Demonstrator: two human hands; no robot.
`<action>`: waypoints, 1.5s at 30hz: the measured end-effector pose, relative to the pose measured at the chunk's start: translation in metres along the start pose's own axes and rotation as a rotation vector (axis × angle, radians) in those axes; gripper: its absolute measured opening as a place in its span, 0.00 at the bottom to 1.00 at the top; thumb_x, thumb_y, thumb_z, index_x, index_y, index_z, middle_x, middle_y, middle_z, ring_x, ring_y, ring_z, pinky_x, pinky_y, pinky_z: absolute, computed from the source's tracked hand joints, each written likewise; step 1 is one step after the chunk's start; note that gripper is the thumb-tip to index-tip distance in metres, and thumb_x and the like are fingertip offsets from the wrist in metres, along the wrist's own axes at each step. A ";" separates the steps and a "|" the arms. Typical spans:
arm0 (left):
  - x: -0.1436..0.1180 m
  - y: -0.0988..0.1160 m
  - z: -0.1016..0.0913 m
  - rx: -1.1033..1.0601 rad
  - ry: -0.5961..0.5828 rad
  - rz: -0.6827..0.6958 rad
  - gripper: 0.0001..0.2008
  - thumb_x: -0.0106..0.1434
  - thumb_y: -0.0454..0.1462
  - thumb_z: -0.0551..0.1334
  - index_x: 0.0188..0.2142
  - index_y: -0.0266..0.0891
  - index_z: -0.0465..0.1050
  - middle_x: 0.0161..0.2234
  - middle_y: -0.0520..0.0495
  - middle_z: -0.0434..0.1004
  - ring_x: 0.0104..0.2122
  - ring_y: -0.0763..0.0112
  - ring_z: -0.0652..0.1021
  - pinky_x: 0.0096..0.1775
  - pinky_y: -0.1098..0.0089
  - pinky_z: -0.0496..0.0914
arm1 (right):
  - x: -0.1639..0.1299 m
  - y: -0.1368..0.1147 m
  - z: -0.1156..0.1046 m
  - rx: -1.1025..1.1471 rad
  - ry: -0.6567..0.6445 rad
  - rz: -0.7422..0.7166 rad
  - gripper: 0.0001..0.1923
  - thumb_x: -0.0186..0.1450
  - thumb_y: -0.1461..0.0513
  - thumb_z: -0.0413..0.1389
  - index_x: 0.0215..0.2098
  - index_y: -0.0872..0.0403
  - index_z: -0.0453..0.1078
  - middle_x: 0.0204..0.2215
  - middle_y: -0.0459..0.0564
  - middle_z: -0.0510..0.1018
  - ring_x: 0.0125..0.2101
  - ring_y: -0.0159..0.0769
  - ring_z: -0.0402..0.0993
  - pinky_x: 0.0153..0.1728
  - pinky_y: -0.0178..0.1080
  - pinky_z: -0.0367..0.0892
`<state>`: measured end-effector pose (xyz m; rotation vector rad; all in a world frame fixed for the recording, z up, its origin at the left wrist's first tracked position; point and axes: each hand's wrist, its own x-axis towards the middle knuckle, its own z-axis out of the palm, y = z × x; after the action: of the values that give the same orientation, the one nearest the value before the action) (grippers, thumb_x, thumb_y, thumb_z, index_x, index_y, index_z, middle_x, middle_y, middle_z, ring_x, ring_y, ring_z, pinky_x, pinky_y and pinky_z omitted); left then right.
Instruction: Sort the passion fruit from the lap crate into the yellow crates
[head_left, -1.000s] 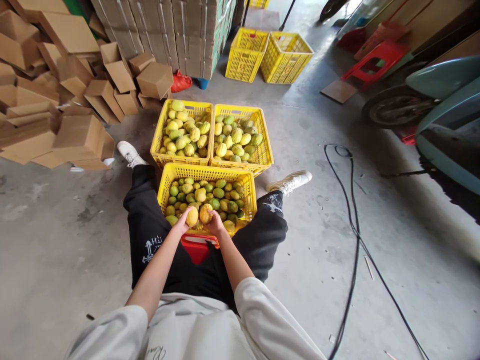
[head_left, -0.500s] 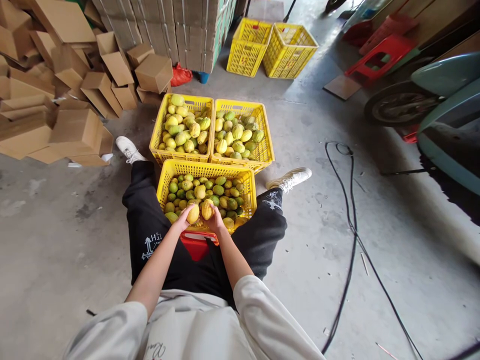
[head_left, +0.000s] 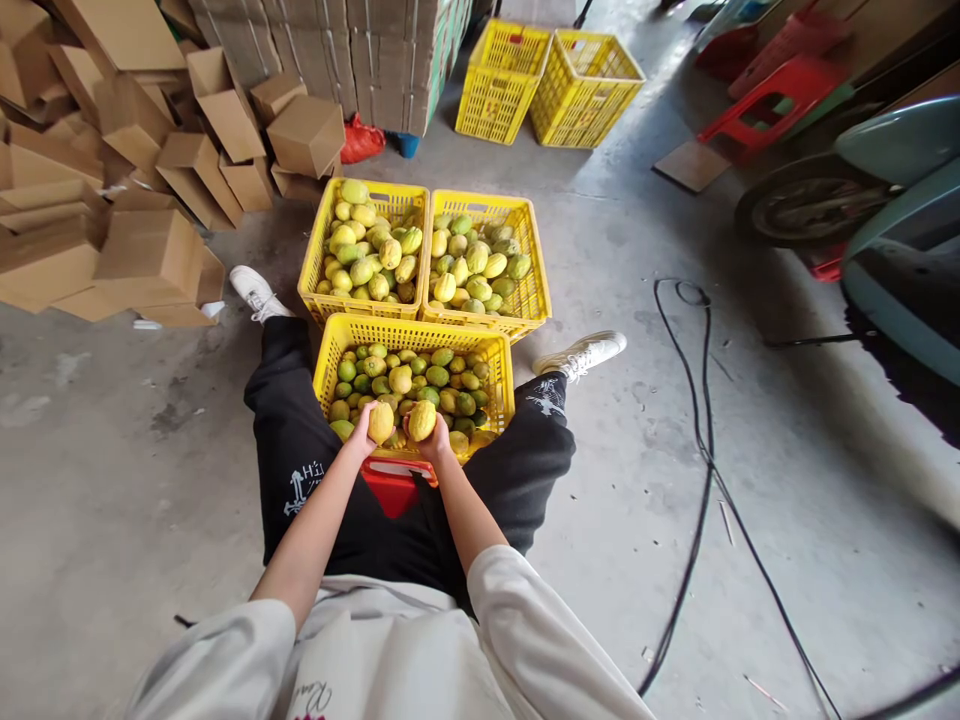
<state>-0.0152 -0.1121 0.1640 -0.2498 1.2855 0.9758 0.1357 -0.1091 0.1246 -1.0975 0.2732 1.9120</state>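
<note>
In my left hand, fingers curled round it, is a yellow oval fruit. A second yellow fruit, its skin ridged or rough, rests in the closed fingers of my right hand. Both hands are side by side over the near edge of a yellow plastic crate, a small gap between the two fruits. Many green and yellowish fruits lie in that crate. Beyond it, a left crate holds mostly yellow fruits, and a right crate holds yellow-green ones.
Two more yellow crates stand farther off. Cardboard boxes are heaped at the left beside tall stacked cartons. A black cable crosses the floor at right, near a scooter and a red stool.
The two fruits have moved slightly apart. The right-hand fruit has been turned, showing another side. Both hands still hold their fruit.
</note>
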 end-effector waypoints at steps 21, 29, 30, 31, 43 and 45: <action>0.000 -0.004 0.000 0.108 -0.055 0.009 0.12 0.62 0.39 0.68 0.44 0.38 0.74 0.31 0.47 0.79 0.29 0.68 0.81 0.34 0.70 0.77 | 0.001 0.003 -0.002 -0.154 0.004 0.038 0.20 0.67 0.48 0.48 0.33 0.53 0.73 0.23 0.51 0.78 0.31 0.44 0.79 0.32 0.42 0.76; 0.007 -0.005 -0.004 0.125 -0.153 -0.142 0.17 0.70 0.43 0.58 0.51 0.34 0.74 0.35 0.39 0.82 0.33 0.61 0.82 0.33 0.67 0.77 | -0.003 0.002 0.001 -0.083 0.061 0.013 0.16 0.68 0.49 0.54 0.35 0.52 0.72 0.24 0.46 0.78 0.27 0.39 0.77 0.31 0.40 0.76; 0.008 -0.005 -0.005 0.117 -0.158 -0.154 0.17 0.70 0.43 0.58 0.52 0.34 0.73 0.37 0.38 0.82 0.34 0.60 0.83 0.33 0.66 0.77 | -0.004 0.001 0.001 -0.072 0.069 0.008 0.14 0.68 0.50 0.55 0.36 0.52 0.72 0.25 0.46 0.78 0.27 0.38 0.77 0.31 0.39 0.76; 0.009 -0.005 -0.006 0.111 -0.159 -0.158 0.18 0.70 0.43 0.59 0.52 0.34 0.73 0.38 0.38 0.82 0.35 0.59 0.83 0.34 0.65 0.77 | -0.004 0.001 0.001 -0.062 0.078 0.004 0.13 0.67 0.51 0.57 0.36 0.52 0.71 0.25 0.45 0.78 0.27 0.37 0.77 0.30 0.38 0.75; 0.000 -0.008 0.001 0.246 -0.102 0.049 0.11 0.60 0.35 0.70 0.39 0.38 0.70 0.31 0.47 0.78 0.28 0.68 0.80 0.32 0.68 0.78 | -0.002 0.001 -0.002 -0.169 0.035 0.006 0.19 0.67 0.48 0.50 0.32 0.53 0.73 0.27 0.50 0.80 0.28 0.36 0.76 0.27 0.34 0.71; -0.002 -0.008 0.001 0.248 -0.108 0.050 0.10 0.59 0.35 0.70 0.37 0.38 0.71 0.30 0.47 0.78 0.28 0.68 0.80 0.32 0.69 0.78 | 0.000 0.001 -0.004 -0.172 0.070 0.012 0.17 0.66 0.49 0.52 0.33 0.52 0.73 0.26 0.48 0.79 0.27 0.36 0.76 0.27 0.35 0.71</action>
<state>-0.0084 -0.1172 0.1628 0.0267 1.3039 0.8503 0.1376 -0.1115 0.1217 -1.2804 0.1558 1.9385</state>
